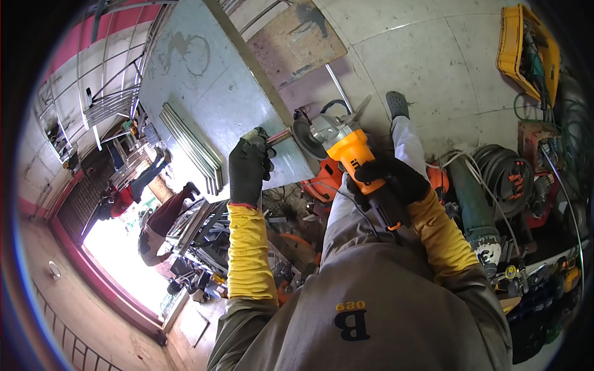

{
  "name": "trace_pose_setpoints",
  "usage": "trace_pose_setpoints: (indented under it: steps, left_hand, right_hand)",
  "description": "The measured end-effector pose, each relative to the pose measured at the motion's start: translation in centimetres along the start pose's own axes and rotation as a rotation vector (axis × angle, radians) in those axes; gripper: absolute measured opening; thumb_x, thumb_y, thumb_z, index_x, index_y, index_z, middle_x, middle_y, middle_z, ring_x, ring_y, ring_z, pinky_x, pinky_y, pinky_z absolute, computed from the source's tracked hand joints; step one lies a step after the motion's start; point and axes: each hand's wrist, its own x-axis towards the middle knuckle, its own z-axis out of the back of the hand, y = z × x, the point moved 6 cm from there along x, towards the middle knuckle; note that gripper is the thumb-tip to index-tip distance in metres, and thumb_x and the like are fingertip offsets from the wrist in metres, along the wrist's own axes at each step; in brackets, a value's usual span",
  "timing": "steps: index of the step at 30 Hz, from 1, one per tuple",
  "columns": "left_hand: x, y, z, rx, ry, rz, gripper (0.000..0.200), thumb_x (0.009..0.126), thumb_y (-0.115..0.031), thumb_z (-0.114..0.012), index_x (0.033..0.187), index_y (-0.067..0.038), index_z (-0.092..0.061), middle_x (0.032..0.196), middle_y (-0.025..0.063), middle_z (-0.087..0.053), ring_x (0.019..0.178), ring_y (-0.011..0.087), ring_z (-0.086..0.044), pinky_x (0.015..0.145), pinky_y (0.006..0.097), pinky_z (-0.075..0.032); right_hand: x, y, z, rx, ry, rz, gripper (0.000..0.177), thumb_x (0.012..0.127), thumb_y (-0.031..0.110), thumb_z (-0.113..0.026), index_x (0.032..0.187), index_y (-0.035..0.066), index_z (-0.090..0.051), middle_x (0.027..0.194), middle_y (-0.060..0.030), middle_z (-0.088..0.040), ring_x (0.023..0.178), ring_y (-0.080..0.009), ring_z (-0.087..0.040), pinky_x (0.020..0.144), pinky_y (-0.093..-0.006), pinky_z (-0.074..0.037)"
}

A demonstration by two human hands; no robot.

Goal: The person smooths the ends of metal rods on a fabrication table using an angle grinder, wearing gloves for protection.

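Rod point(279, 136) between strips point(193, 148) and grinder point(349, 153)

Angle grinder point(349, 151): a yellow-orange body, a silver gear head point(325, 128) and a black rear grip are noted; the rear is gripped by the gloved right hand point(387, 179).
Grinder pose: the tool is held roughly level, with the head pointed toward the left hand point(247, 167).
Disc point(303, 139): a dark round disc is mounted on the head and faced toward the metal piece point(279, 136); rotation cannot be determined.
Metal piece: a short, thin bar is pinched in the gloved left hand, its free end directed at the disc.
Contact: the bar end is placed just beside the disc face; touching cannot be confirmed.
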Motion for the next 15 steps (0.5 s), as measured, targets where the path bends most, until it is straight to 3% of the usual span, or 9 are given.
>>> trace_pose_setpoints:
  steps: [3, 6, 8, 15]
  left_hand:
    - [0.2, 0.7, 0.2, -0.005, 0.0, -0.005, 0.043, 0.118, -0.037, -0.044, 0.13, -0.002, -0.067, 0.084, 0.0062, -0.07, 0.055, 0.0099, -0.058, 0.045, 0.0251, -0.044]
    - [0.5, 0.9, 0.4, -0.011, 0.015, 0.002, 0.046, 0.119, -0.037, -0.041, 0.13, -0.001, -0.066, 0.083, 0.0066, -0.07, 0.055, 0.0105, -0.058, 0.045, 0.0251, -0.044]
    - [0.4, 0.4, 0.3, -0.068, 0.023, 0.022, 0.029, 0.115, -0.027, -0.052, 0.127, -0.005, -0.064, 0.081, 0.0044, -0.069, 0.054, 0.0107, -0.058, 0.046, 0.0254, -0.046]
    - [0.0, 0.2, 0.0, -0.054, 0.025, 0.037, 0.027, 0.113, -0.028, -0.057, 0.125, -0.006, -0.066, 0.082, 0.0031, -0.069, 0.056, 0.01, -0.059, 0.047, 0.0249, -0.046]
  right_hand:
    - [0.4, 0.2, -0.4, 0.047, 0.096, -0.009, 0.041, 0.093, 0.024, -0.083, 0.121, 0.003, -0.063, 0.098, -0.0118, -0.071, 0.08, -0.0269, -0.072, 0.074, -0.0417, -0.063]
    - [0.0, 0.8, -0.8, -0.04, 0.051, 0.032, 0.04, 0.093, 0.022, -0.083, 0.122, 0.003, -0.063, 0.098, -0.012, -0.071, 0.081, -0.0269, -0.073, 0.075, -0.0411, -0.063]
    - [-0.1, 0.3, -0.5, -0.034, 0.008, 0.037, 0.04, 0.093, 0.022, -0.083, 0.122, 0.003, -0.063, 0.098, -0.0122, -0.071, 0.081, -0.027, -0.073, 0.074, -0.0412, -0.063]
    - [0.3, 0.1, -0.3, -0.054, -0.019, 0.06, 0.039, 0.092, 0.021, -0.082, 0.122, 0.004, -0.064, 0.097, -0.013, -0.072, 0.078, -0.0259, -0.073, 0.074, -0.0396, -0.062]
